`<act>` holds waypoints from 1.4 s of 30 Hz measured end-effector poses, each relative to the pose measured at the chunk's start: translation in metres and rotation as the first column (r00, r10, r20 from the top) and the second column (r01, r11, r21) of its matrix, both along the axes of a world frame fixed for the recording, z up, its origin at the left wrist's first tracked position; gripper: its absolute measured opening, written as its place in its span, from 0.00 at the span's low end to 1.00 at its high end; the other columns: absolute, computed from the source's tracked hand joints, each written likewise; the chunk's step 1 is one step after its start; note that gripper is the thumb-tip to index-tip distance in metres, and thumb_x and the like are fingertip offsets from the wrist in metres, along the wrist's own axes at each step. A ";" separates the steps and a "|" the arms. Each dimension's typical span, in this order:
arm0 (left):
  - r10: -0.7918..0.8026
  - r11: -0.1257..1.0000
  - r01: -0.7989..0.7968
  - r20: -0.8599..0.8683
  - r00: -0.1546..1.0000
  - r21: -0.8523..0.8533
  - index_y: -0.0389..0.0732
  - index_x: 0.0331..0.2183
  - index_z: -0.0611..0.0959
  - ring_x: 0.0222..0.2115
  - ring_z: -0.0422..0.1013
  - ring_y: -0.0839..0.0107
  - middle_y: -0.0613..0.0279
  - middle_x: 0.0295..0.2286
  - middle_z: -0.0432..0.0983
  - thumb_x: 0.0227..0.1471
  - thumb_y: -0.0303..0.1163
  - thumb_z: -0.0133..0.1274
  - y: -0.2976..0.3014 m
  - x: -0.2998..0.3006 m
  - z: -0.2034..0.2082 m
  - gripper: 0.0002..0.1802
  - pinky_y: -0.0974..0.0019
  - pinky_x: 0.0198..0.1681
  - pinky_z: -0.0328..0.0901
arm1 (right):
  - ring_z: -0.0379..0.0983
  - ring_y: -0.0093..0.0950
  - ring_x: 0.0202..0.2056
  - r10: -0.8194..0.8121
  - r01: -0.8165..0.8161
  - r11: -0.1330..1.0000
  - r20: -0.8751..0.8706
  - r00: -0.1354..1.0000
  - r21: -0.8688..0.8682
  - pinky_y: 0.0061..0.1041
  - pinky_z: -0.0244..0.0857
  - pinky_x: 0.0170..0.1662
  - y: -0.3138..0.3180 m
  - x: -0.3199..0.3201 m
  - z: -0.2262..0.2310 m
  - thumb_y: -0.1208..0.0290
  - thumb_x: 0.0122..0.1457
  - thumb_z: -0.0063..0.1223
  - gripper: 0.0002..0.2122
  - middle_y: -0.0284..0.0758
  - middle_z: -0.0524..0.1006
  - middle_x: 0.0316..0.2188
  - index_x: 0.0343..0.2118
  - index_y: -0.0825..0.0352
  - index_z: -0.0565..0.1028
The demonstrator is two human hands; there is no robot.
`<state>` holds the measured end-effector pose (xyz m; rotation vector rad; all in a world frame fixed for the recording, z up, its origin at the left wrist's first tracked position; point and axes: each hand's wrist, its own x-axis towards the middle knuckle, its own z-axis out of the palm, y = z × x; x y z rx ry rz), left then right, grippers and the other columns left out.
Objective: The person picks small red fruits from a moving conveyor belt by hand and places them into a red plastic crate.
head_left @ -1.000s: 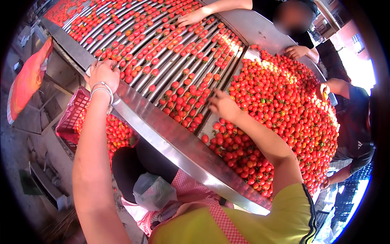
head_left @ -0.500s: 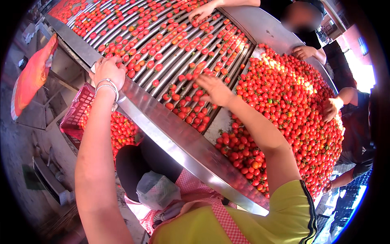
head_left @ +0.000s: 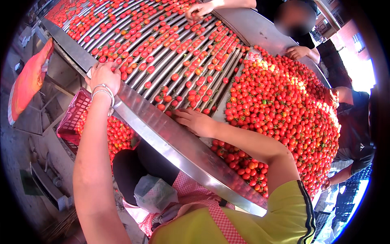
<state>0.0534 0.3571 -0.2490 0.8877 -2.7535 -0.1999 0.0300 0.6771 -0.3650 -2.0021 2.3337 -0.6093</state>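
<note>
Small red tomatoes (head_left: 174,77) lie scattered along a bed of metal rollers (head_left: 140,88) that reaches from my near side to the far left. My left hand (head_left: 105,76), with bracelets at the wrist, is closed over the metal side rail (head_left: 140,116). At the near end of the rollers, my right hand (head_left: 196,123) is open, fingers stretched out flat beside the rail. Its fingertips are close to a few tomatoes, and nothing shows in its grasp. To the right of that hand spreads a thick heap of tomatoes (head_left: 280,110).
Below the rail at left stands a red plastic crate (head_left: 76,112) with more tomatoes. An orange-red cloth (head_left: 30,85) hangs farther left. Across the rollers, a co-worker's hand (head_left: 198,11) touches tomatoes; another hand (head_left: 297,52) rests by the heap. A person in dark clothing stands at right.
My right hand has moved left and toward me, from the middle of the roller end to beside the rail. Fewer tomatoes lie on the near rollers. My left hand stays on the rail.
</note>
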 end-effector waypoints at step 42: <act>0.011 0.997 -0.009 -0.021 1.000 0.072 0.53 0.39 0.82 0.56 0.57 0.63 0.61 0.47 0.72 0.47 0.40 0.51 0.019 0.000 -0.009 0.15 0.34 0.58 0.41 | 0.74 0.20 0.30 0.034 0.547 0.783 0.899 0.436 -0.295 0.20 0.68 0.34 -0.142 -0.055 0.110 0.76 0.55 0.53 0.11 0.35 0.77 0.29 0.41 0.74 0.71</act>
